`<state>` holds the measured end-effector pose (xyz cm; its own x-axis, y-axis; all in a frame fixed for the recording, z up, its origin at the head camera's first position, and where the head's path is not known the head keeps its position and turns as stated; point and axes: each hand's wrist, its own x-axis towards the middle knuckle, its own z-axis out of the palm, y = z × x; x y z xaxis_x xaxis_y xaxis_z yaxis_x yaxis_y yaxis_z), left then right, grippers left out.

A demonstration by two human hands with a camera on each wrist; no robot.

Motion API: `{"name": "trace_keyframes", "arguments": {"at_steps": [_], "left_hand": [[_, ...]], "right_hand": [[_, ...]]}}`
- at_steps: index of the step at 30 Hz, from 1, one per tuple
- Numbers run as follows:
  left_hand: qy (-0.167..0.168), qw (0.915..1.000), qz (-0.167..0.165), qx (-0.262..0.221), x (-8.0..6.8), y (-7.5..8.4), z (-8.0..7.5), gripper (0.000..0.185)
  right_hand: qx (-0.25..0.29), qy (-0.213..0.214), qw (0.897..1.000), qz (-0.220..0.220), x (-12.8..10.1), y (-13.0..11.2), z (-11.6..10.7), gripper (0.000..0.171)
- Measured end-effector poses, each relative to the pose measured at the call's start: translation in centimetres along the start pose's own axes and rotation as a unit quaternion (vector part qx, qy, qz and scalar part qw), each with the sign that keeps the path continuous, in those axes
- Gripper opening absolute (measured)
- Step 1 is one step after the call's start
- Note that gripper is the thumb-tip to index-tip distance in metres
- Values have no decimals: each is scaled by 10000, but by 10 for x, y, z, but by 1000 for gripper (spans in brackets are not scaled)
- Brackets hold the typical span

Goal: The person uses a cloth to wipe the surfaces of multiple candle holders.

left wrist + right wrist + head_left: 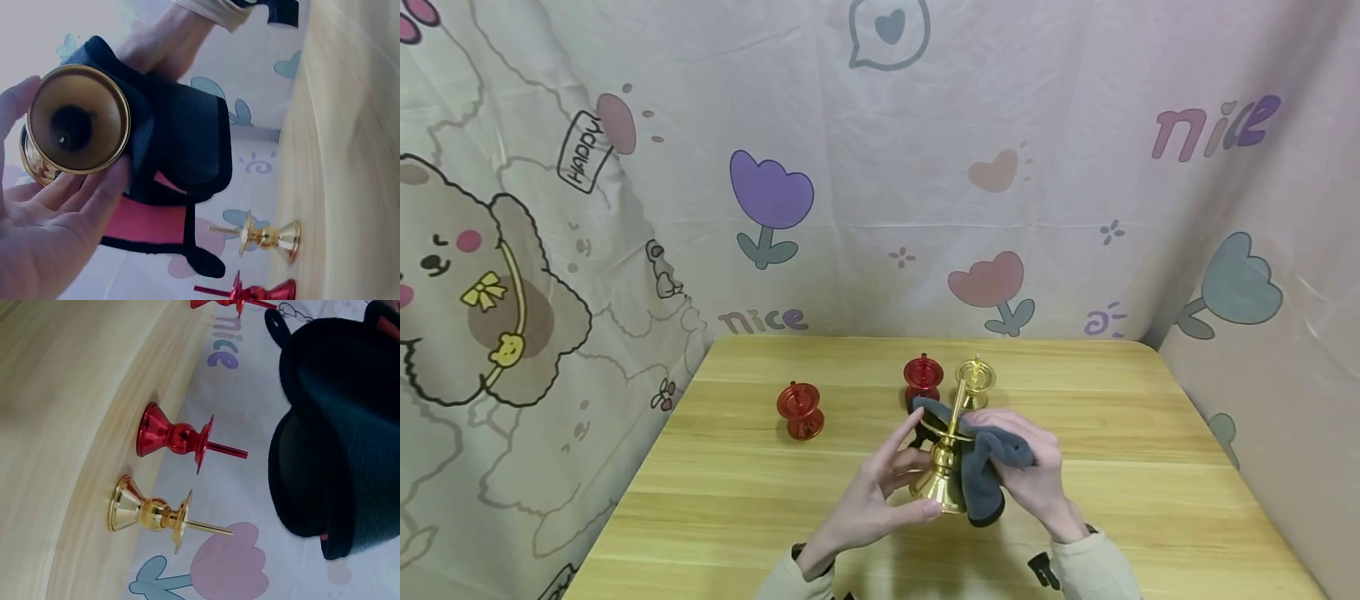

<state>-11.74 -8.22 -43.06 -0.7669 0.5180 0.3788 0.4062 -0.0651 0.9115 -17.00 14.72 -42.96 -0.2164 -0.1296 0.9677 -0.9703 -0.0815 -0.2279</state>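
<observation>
Left hand (883, 487) grips tilted gold candlestick (946, 457) above table (700, 517); right hand (1033, 458) holds gray cloth (981, 483) against it. Upright red candlestick (922, 377) and second gold candlestick (976, 379) stand just beyond, near back edge; side edges well apart from hands.

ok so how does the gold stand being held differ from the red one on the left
Colour: the gold stand is shiny gold, the red stand red. State: the gold stand is held in the left hand, a cloth against it; the red stand rests upright on the table. Both have a flared base, a dish and a thin spike on top.
</observation>
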Motion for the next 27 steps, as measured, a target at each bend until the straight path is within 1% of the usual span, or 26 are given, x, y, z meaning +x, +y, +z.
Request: {"name": "trace_keyframes", "arguments": {"at_steps": [2, 4, 6, 7, 8, 9, 11, 13, 15, 16, 17, 20, 22, 23, 25, 27], "left_hand": [[-46, 9998, -64, 187, 0, -1, 0, 105], [32, 9988, -112, 476, 1, -1, 1, 106], [175, 9972, -122, 710, 1, -1, 3, 108], [264, 9966, -129, 768, 2, -1, 3, 107], [373, 9965, -195, 722, 2, 0, 4, 106], [466, 9965, -230, 661, 3, 0, 4, 104], [625, 9964, -250, 518, 3, 1, 4, 103], [774, 9956, -252, 457, 3, 0, 3, 103], [932, 9941, -328, 447, 3, 0, 3, 103], [1018, 9932, -343, 452, 3, 0, 3, 103], [1110, 9920, -392, 456, 3, 0, 3, 104], [1393, 9877, -558, 428, 4, 0, 4, 104], [1498, 9860, -619, 393, 5, 1, 4, 104], [1518, 9855, -641, 396, 5, 1, 5, 104], [1529, 9850, -670, 434, 6, 1, 5, 103], [1522, 9849, -627, 542, 6, 1, 6, 102]], "right_hand": [[-13, 10, 10000, -11, 0, 1, 0, 17], [-84, 12, 10000, -42, -1, 1, 0, 16], [-184, 21, 9998, -19, -2, 2, 0, 16], [-299, 23, 9995, 13, -3, 2, 0, 17], [-434, 27, 9990, 113, -3, 1, 1, 17], [-560, 39, 9978, 339, -4, 0, 2, 16], [-875, 39, 9913, 980, -5, -4, 3, 23], [-1124, -32, 9806, 1603, -6, -9, 4, 32], [-1201, -135, 9671, 2238, -6, -13, 5, 40], [-1234, -192, 9615, 2446, -6, -14, 5, 38], [-1232, -220, 9581, 2578, -6, -15, 5, 36], [-1184, -106, 9498, 2895, -6, -16, 7, 30], [-1107, 59, 9486, 2963, -7, -17, 9, 30], [-1020, 148, 9510, 2915, -8, -17, 11, 32], [-791, 233, 9571, 2777, -11, -17, 15, 36], [-545, 174, 9682, 2436, -14, -16, 19, 40]]}}
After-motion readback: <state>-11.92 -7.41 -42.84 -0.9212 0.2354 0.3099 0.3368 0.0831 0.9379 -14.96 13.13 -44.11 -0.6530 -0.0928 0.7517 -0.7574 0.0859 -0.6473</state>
